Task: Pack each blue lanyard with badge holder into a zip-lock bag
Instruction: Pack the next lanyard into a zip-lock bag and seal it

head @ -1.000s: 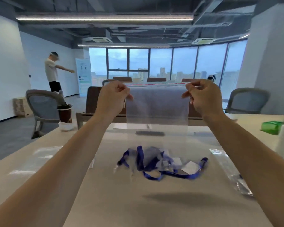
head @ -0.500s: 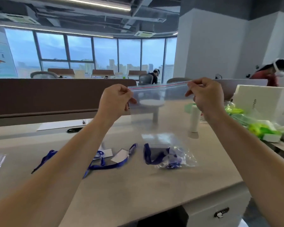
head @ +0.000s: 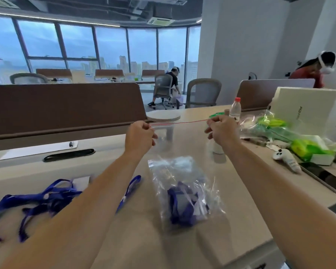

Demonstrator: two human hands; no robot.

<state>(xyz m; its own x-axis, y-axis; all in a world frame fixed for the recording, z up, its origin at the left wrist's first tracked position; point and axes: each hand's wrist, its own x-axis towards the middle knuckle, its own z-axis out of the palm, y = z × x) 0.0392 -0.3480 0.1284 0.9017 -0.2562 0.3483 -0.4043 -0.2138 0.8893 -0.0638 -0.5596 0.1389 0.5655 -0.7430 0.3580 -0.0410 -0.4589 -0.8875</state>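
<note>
Evidently the table (head: 37, 171) keeps loose lanyards (head: 37, 202) at left awaiting bagging and one filled bag (head: 184, 197) centre, while above it the left hand (head: 140, 135) and right hand (head: 221, 131) pinch an empty bag (head: 178, 122) taut by its zip corners, likely to open it.

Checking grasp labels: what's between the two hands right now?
In the head view, the red-striped top edge of a clear zip-lock bag spans from left hand to right hand; each pinches a corner.
</note>
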